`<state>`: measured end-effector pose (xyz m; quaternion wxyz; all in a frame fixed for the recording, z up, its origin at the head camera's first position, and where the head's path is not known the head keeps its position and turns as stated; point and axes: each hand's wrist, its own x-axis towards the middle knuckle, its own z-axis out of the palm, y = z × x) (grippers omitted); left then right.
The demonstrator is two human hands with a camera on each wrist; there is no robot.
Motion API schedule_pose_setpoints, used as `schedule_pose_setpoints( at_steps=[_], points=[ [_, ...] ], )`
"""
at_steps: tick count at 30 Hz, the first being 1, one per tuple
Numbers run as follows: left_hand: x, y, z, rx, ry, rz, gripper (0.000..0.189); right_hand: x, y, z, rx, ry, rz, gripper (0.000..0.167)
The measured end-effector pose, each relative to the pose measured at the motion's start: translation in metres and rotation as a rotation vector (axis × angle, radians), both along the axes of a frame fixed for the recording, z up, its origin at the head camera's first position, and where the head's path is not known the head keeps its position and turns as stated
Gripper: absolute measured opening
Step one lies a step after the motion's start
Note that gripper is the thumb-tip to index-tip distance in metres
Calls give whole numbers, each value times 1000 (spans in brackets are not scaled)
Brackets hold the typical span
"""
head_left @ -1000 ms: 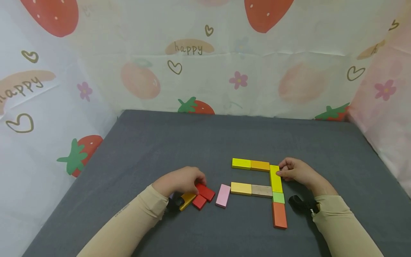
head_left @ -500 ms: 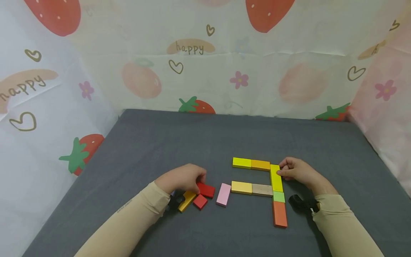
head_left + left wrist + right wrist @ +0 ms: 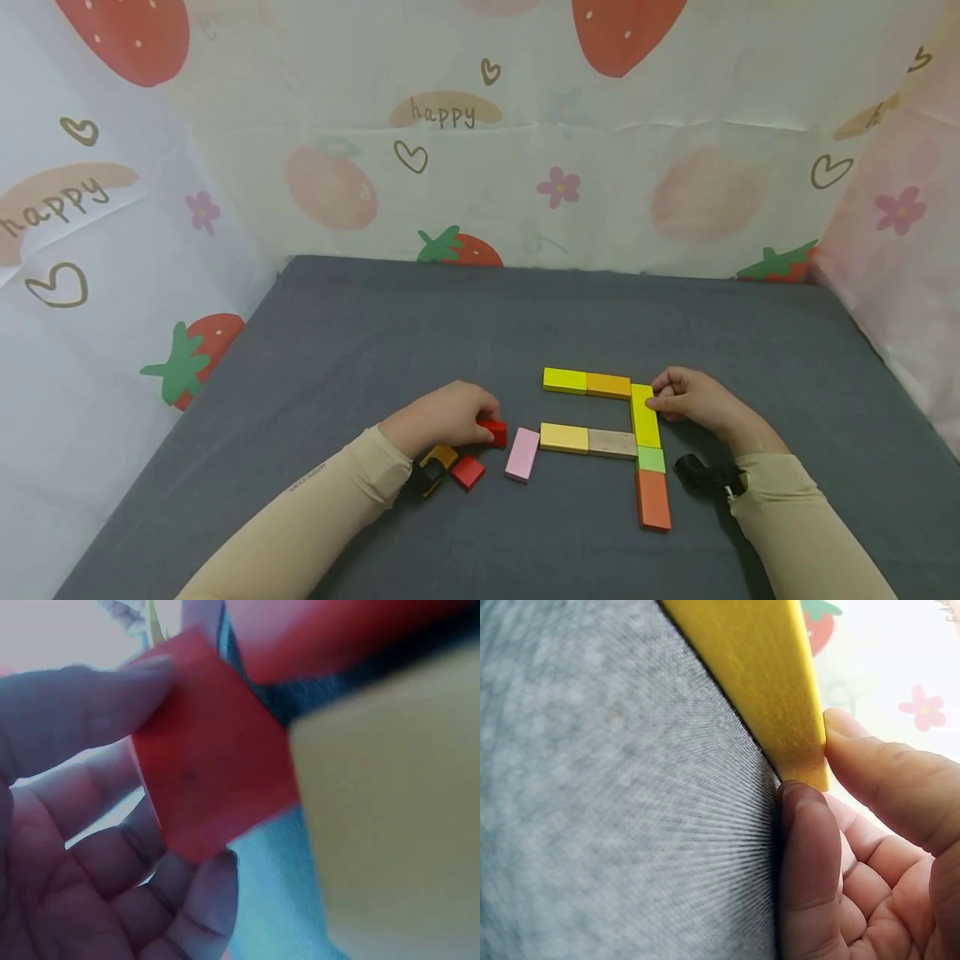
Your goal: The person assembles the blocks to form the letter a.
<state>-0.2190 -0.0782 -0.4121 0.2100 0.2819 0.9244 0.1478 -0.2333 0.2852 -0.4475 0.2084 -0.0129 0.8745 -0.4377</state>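
Note:
My left hand (image 3: 450,414) pinches a red block (image 3: 493,432) between thumb and fingertips, left of the pink block (image 3: 522,455). In the left wrist view the held red block (image 3: 214,750) is tilted, close beside a large-looking yellow block (image 3: 397,810). My right hand (image 3: 697,404) holds the upper right edge of a bright yellow block (image 3: 645,423), fingers curled. The right wrist view has the thumb on top of this yellow block (image 3: 757,667) and the index finger at its lower edge. Below the left hand lie another red block (image 3: 468,472) and a golden block (image 3: 442,454), partly hidden by the wrist strap.
Joined to the held yellow block are a yellow-orange row (image 3: 608,385) at the top, a wooden block (image 3: 611,444) and pale yellow block (image 3: 564,437) mid-way, and a green block (image 3: 651,459) over an orange-red block (image 3: 653,501). Printed cloth (image 3: 480,192) walls in the grey table (image 3: 420,325).
The left hand has lifted the upper red block away from the other red one and carried it slightly right. The right hand keeps its hold on the yellow block.

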Motion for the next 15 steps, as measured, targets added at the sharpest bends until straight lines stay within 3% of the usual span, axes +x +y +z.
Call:
schedule_pose_setpoints(
  at_steps=[7,15],
  points=[
    [7,-1,7,124,-90,80,15,1,0,1,-1,4,6,30],
    [16,-1,11,201,-311,9,18,0,2,-1,-8,14,3,31]
  ],
)
